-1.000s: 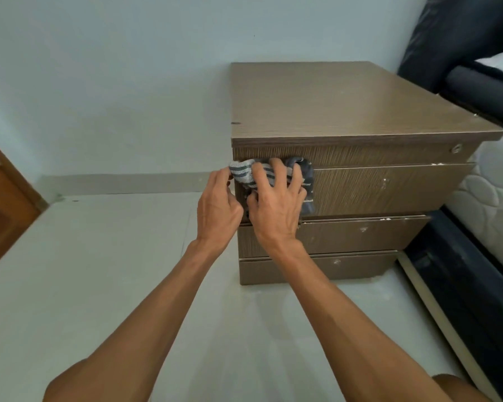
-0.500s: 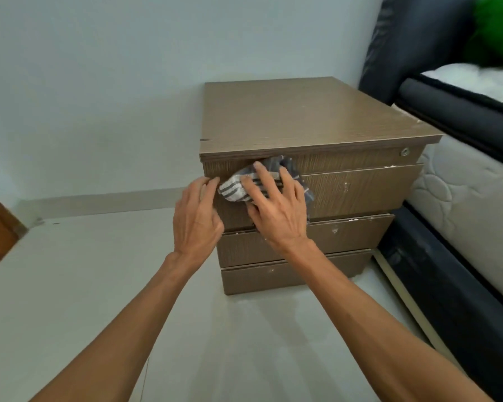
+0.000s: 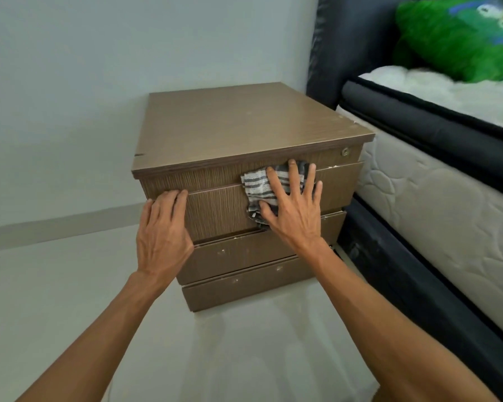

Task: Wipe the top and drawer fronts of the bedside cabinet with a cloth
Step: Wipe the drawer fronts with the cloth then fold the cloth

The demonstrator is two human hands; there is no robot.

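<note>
— Where's the cloth (image 3: 266,189) now?

— Under my right hand (image 3: 291,204), pressed flat against the front of the cabinet (image 3: 244,132). My fingers are spread wide over it, not gripping; the palm pins it across the seam between the top strip and the first drawer (image 3: 215,213). Half a second ago it was bunched near the cabinet's left front corner. It has slid across and now sits right of the middle of the front, not far from the lock (image 3: 345,152) at the top right corner.

— And the other hand?

— My left hand (image 3: 163,230) is open, fingers together, lying on the left end of that first drawer, fingertips at its upper edge. It holds nothing. Before, it was right beside the cloth and my right hand; now the two hands are well apart, with bare drawer front between them.

— Anything else changed?

— The view has swung. The cabinet sits more to the left, and the bed (image 3: 436,181) to the cabinet's right shows more, with a green pillow (image 3: 459,36) on it. The two lower drawers are untouched by either hand.
</note>
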